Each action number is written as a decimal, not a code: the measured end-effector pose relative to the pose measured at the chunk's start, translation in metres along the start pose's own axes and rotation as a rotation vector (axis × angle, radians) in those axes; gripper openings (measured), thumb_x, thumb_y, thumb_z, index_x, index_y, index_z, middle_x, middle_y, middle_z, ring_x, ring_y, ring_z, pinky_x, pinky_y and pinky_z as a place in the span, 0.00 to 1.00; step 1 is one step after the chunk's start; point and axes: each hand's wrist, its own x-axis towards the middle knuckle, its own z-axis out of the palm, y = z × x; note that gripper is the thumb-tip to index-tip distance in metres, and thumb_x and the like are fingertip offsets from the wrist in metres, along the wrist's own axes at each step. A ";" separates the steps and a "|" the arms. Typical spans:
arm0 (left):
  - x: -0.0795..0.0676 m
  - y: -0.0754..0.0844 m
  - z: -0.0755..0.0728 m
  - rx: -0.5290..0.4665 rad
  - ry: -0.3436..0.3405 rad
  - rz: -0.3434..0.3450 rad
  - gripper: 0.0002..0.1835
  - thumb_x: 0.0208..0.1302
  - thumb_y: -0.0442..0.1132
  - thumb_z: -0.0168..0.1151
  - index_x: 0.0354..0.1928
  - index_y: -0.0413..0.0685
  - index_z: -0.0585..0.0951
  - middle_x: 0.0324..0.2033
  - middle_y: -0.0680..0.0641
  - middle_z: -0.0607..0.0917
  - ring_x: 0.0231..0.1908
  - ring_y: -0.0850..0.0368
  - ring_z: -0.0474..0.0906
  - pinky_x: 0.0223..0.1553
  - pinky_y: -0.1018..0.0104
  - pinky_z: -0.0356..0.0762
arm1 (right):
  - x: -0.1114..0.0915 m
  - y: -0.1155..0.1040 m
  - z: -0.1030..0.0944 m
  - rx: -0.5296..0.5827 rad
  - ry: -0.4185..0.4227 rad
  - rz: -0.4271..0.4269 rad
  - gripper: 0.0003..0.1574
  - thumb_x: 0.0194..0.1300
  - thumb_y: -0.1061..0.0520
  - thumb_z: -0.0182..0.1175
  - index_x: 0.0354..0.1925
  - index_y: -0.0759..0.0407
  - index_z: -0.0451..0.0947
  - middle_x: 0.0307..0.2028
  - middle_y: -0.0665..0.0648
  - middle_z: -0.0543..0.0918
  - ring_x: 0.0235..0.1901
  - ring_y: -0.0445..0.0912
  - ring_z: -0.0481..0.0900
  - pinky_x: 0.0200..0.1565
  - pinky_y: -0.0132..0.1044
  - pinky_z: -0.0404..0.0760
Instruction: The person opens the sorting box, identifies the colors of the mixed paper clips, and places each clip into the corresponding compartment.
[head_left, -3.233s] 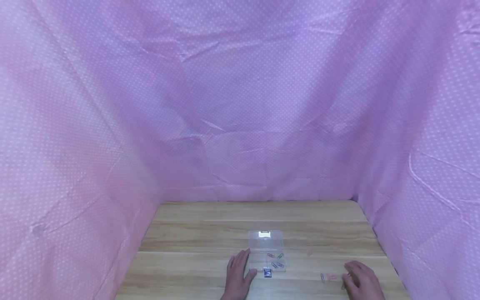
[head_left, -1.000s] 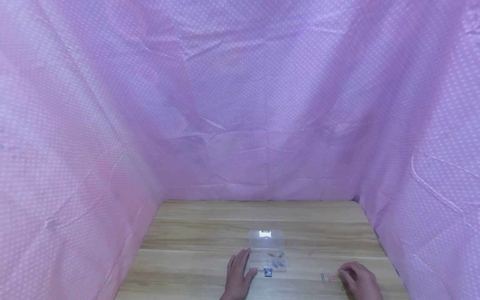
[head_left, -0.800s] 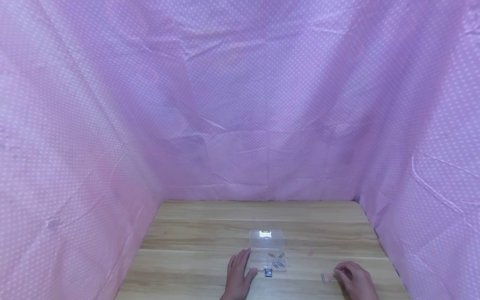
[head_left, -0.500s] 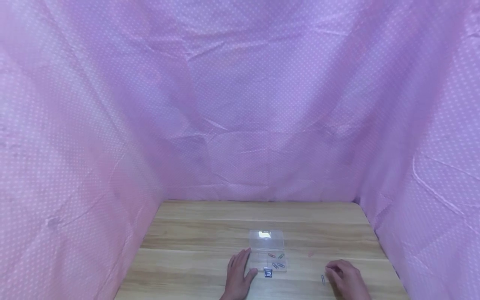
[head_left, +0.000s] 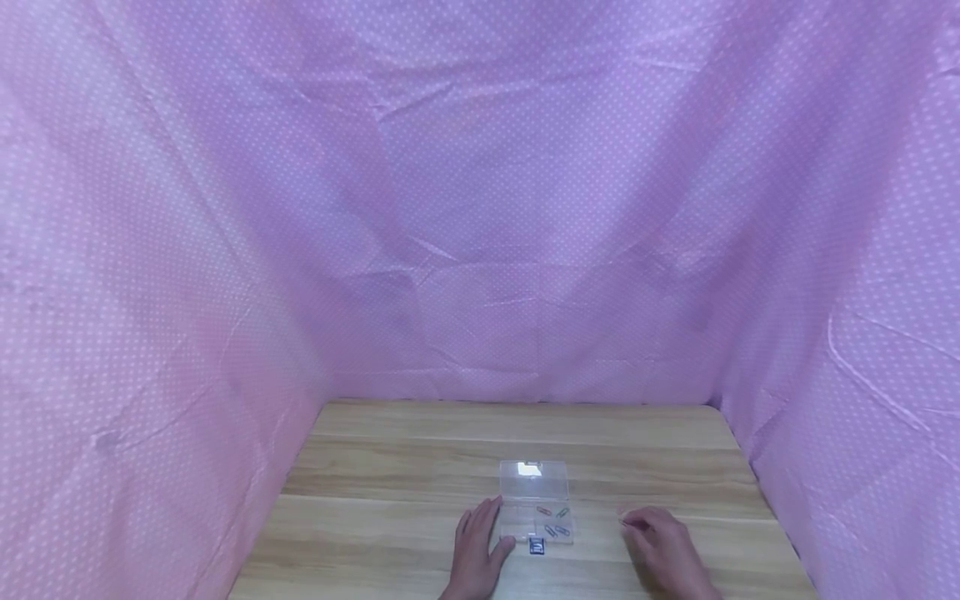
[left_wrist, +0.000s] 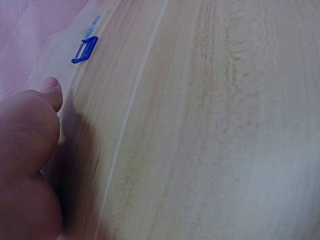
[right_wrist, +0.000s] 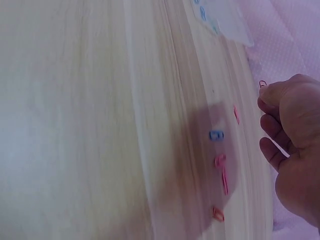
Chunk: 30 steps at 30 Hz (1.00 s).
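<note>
A clear plastic box [head_left: 517, 521] lies on the wood table with its lid [head_left: 534, 483] folded back. Several coloured paper clips [head_left: 562, 531] are in its right compartment, and a blue clasp [left_wrist: 85, 49] juts from the front edge. My left hand [head_left: 474, 546] holds the box by its left side, thumb at the front edge and forefinger near the hinge. To the right of the box, my right hand [head_left: 663, 546] pinches a red paper clip [right_wrist: 262, 83] between thumb and forefinger. Below this hand, in the right wrist view, lie a blue paper clip [right_wrist: 216, 135] and a pink paper clip [right_wrist: 220, 160].
More loose paper clips, a red paper clip [right_wrist: 236, 114] and an orange paper clip [right_wrist: 218, 214] among them, lie on the wood table [head_left: 390, 467]. Pink dotted cloth [head_left: 480, 250] hangs around the table's back and sides.
My right hand has moved left and away from me, toward the box, with the red paper clip; it now covers the loose clips in the head view. My left hand has stayed at the box.
</note>
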 end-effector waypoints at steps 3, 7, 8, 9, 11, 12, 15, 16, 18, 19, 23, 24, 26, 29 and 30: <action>0.001 -0.001 0.000 -0.003 -0.004 -0.004 0.41 0.82 0.58 0.65 0.88 0.55 0.65 0.85 0.43 0.72 0.87 0.36 0.62 0.93 0.32 0.42 | 0.003 -0.008 0.004 0.015 -0.044 0.058 0.19 0.56 0.68 0.83 0.38 0.46 0.91 0.40 0.45 0.94 0.42 0.33 0.88 0.49 0.27 0.91; 0.000 -0.001 0.000 -0.008 -0.005 -0.005 0.41 0.82 0.58 0.65 0.88 0.55 0.65 0.85 0.43 0.73 0.88 0.36 0.62 0.93 0.32 0.42 | 0.009 -0.019 0.009 0.023 -0.118 0.134 0.18 0.59 0.68 0.82 0.38 0.45 0.91 0.37 0.39 0.91 0.42 0.31 0.86 0.48 0.36 0.94; 0.000 0.000 0.000 -0.012 -0.004 -0.005 0.41 0.81 0.58 0.65 0.88 0.54 0.66 0.85 0.43 0.73 0.88 0.37 0.62 0.93 0.32 0.42 | 0.011 -0.022 0.011 0.027 -0.134 0.148 0.18 0.60 0.68 0.82 0.38 0.45 0.91 0.37 0.38 0.90 0.41 0.31 0.85 0.48 0.36 0.93; -0.001 0.000 0.000 -0.011 -0.003 -0.003 0.41 0.81 0.58 0.65 0.88 0.54 0.66 0.85 0.43 0.73 0.87 0.36 0.62 0.93 0.31 0.42 | 0.013 -0.024 0.013 0.033 -0.147 0.159 0.18 0.60 0.68 0.81 0.38 0.45 0.91 0.37 0.37 0.90 0.41 0.31 0.85 0.48 0.36 0.93; -0.001 0.000 -0.001 -0.009 -0.005 -0.002 0.41 0.82 0.58 0.65 0.88 0.54 0.66 0.85 0.43 0.73 0.87 0.36 0.62 0.93 0.31 0.42 | 0.016 -0.029 0.016 0.045 -0.170 0.178 0.18 0.61 0.68 0.80 0.38 0.45 0.90 0.36 0.36 0.89 0.42 0.30 0.84 0.48 0.34 0.93; -0.001 0.000 -0.001 -0.010 -0.006 -0.004 0.41 0.82 0.58 0.65 0.88 0.54 0.66 0.85 0.43 0.73 0.87 0.36 0.62 0.93 0.31 0.42 | 0.018 -0.032 0.018 0.049 -0.179 0.186 0.19 0.62 0.69 0.80 0.38 0.44 0.90 0.36 0.36 0.89 0.42 0.30 0.84 0.48 0.33 0.92; 0.000 0.000 0.000 -0.018 -0.010 -0.012 0.41 0.82 0.58 0.65 0.88 0.55 0.66 0.85 0.43 0.73 0.87 0.36 0.62 0.93 0.31 0.42 | 0.022 -0.037 0.023 0.061 -0.196 0.193 0.19 0.62 0.69 0.79 0.38 0.44 0.90 0.36 0.36 0.89 0.42 0.31 0.84 0.50 0.32 0.92; 0.000 0.001 0.000 -0.017 -0.012 -0.013 0.41 0.82 0.58 0.65 0.88 0.55 0.66 0.85 0.43 0.73 0.87 0.36 0.62 0.93 0.31 0.42 | 0.023 -0.039 0.025 0.063 -0.201 0.193 0.19 0.63 0.69 0.79 0.38 0.44 0.90 0.36 0.36 0.89 0.42 0.31 0.84 0.50 0.33 0.92; 0.000 0.001 0.001 -0.016 -0.012 -0.016 0.41 0.81 0.58 0.66 0.88 0.55 0.66 0.85 0.43 0.73 0.87 0.36 0.62 0.93 0.31 0.42 | 0.025 -0.042 0.027 0.064 -0.215 0.199 0.19 0.63 0.69 0.78 0.38 0.44 0.90 0.37 0.38 0.89 0.43 0.33 0.85 0.51 0.34 0.93; -0.001 0.002 0.001 -0.012 -0.011 -0.015 0.41 0.81 0.58 0.66 0.88 0.55 0.66 0.85 0.43 0.73 0.87 0.36 0.62 0.93 0.31 0.42 | 0.026 -0.043 0.029 0.068 -0.226 0.207 0.18 0.64 0.69 0.78 0.39 0.44 0.90 0.37 0.38 0.89 0.43 0.34 0.85 0.52 0.34 0.93; -0.003 0.002 0.001 -0.012 -0.008 -0.015 0.41 0.81 0.58 0.66 0.88 0.54 0.66 0.85 0.42 0.73 0.87 0.35 0.63 0.93 0.31 0.42 | 0.031 -0.049 0.034 0.070 -0.281 0.253 0.16 0.67 0.67 0.76 0.40 0.44 0.90 0.39 0.40 0.90 0.46 0.36 0.87 0.56 0.36 0.93; -0.003 0.002 0.002 -0.013 -0.006 -0.014 0.41 0.81 0.58 0.66 0.88 0.54 0.66 0.85 0.42 0.73 0.87 0.35 0.63 0.93 0.31 0.42 | 0.032 -0.051 0.035 0.073 -0.296 0.267 0.16 0.68 0.67 0.76 0.41 0.44 0.90 0.40 0.40 0.90 0.46 0.37 0.87 0.57 0.36 0.93; -0.004 0.001 0.003 -0.018 0.000 -0.009 0.41 0.81 0.57 0.66 0.88 0.53 0.66 0.85 0.42 0.73 0.87 0.35 0.63 0.93 0.31 0.42 | 0.034 -0.055 0.038 0.081 -0.316 0.273 0.14 0.69 0.66 0.75 0.41 0.46 0.90 0.40 0.41 0.90 0.47 0.38 0.87 0.57 0.36 0.93; -0.005 0.001 0.005 -0.022 0.020 0.005 0.41 0.81 0.57 0.66 0.87 0.51 0.67 0.84 0.42 0.74 0.86 0.35 0.64 0.92 0.31 0.43 | 0.035 -0.062 0.042 0.102 -0.328 0.263 0.11 0.70 0.66 0.74 0.42 0.49 0.91 0.40 0.42 0.90 0.47 0.38 0.87 0.56 0.34 0.92; -0.005 0.001 0.006 -0.021 0.031 0.014 0.41 0.80 0.57 0.67 0.87 0.51 0.67 0.84 0.42 0.75 0.86 0.35 0.65 0.91 0.31 0.43 | 0.035 -0.064 0.044 0.105 -0.327 0.256 0.11 0.70 0.66 0.74 0.42 0.49 0.91 0.40 0.42 0.90 0.46 0.38 0.87 0.55 0.33 0.92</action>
